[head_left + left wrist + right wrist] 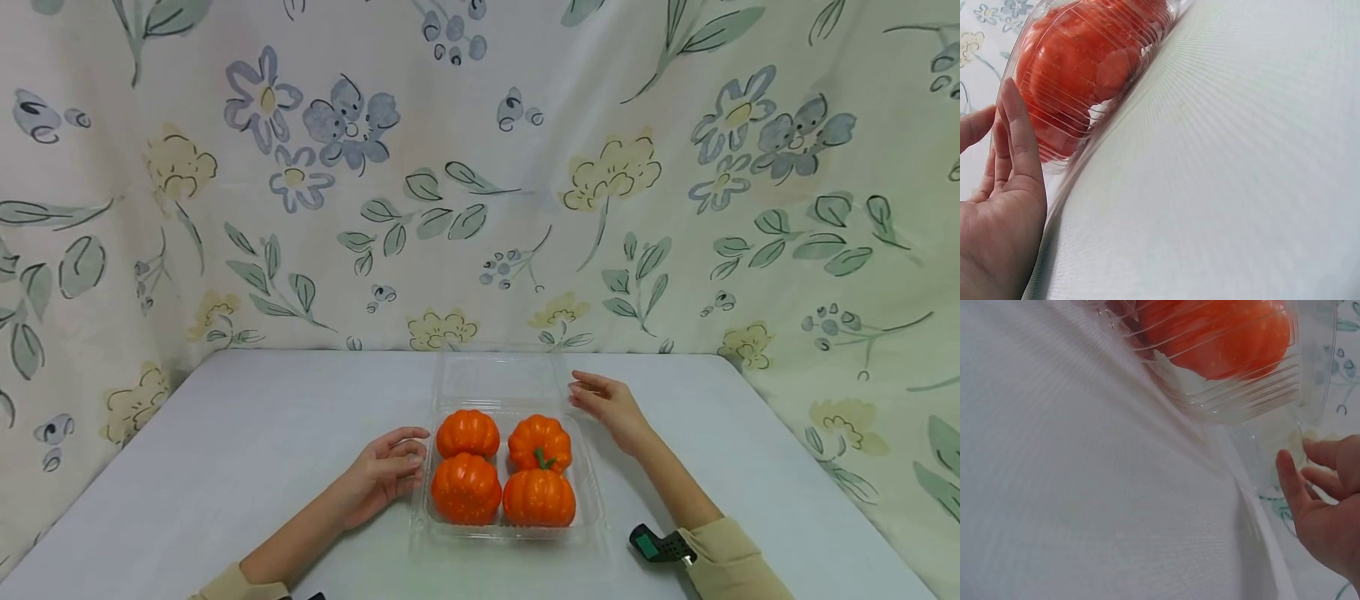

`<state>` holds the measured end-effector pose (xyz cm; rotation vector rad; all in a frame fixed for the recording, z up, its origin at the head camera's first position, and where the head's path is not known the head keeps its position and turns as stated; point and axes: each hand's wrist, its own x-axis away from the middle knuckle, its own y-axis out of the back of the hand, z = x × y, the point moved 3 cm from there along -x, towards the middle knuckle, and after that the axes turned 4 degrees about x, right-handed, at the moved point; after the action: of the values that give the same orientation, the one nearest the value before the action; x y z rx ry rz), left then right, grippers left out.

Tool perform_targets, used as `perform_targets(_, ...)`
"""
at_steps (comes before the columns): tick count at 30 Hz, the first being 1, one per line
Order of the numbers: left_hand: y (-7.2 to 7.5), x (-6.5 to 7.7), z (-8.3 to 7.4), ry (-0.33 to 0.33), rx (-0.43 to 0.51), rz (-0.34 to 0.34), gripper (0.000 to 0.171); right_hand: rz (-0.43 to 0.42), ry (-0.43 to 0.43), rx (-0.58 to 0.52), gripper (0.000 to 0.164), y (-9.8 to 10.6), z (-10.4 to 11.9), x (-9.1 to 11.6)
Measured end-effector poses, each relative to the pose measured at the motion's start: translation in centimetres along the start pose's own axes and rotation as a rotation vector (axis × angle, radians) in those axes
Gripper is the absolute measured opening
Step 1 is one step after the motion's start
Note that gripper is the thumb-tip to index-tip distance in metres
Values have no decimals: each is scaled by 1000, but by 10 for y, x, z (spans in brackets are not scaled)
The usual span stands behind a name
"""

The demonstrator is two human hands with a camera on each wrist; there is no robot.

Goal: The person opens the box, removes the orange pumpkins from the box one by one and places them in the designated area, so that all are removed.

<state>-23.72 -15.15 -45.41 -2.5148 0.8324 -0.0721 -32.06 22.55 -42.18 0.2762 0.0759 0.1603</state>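
Note:
A clear plastic clamshell container (591, 483) lies on the table with its lid (498, 379) folded back, away from me. Several small orange pumpkins (467, 489) fill its base in two rows; a green stem (542, 458) shows on one at the right. My left hand (384, 473) is at the container's left side, its fingers extended along the ribbed wall, as the left wrist view shows. Beside the right edge of the lid is my right hand (611, 411), fingers loosely bent. Whether its fingertips touch the thin plastic, I cannot tell.
The white table (300, 400) extends to both sides of the container. Behind its far edge hangs a flower-patterned curtain (480, 250). A black band with a small device (660, 546) is on the right wrist, by the beige sleeve (731, 554).

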Motion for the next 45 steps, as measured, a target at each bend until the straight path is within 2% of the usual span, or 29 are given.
perform_targets(5, 0, 0, 0, 11, -4, -16, 29, 0, 69, 165, 48, -1, 10, 6)
perform_targets(11, 0, 1, 0, 23, -11, -39, 30, -23, 99, 315, 46, -1, 17, 10)
perform_targets(18, 0, 0, -1, 32, -17, -54, 29, -57, 175, 481, 43, 2, 25, 15)
perform_targets(23, 0, -1, 0, 24, -23, -49, 29, -56, 203, 484, 41, 1, 31, 20)
perform_targets(31, 1, -1, 1, 9, -37, -37, 32, -30, 278, 428, 38, -2, 46, 32)
perform_targets(40, 0, 1, -1, 9, -50, -38, 34, 119, 316, 371, 43, -7, 60, 41)
perform_targets(45, 0, 0, -1, 44, -72, -99, 38, 218, 285, 327, 47, -9, 62, 48)
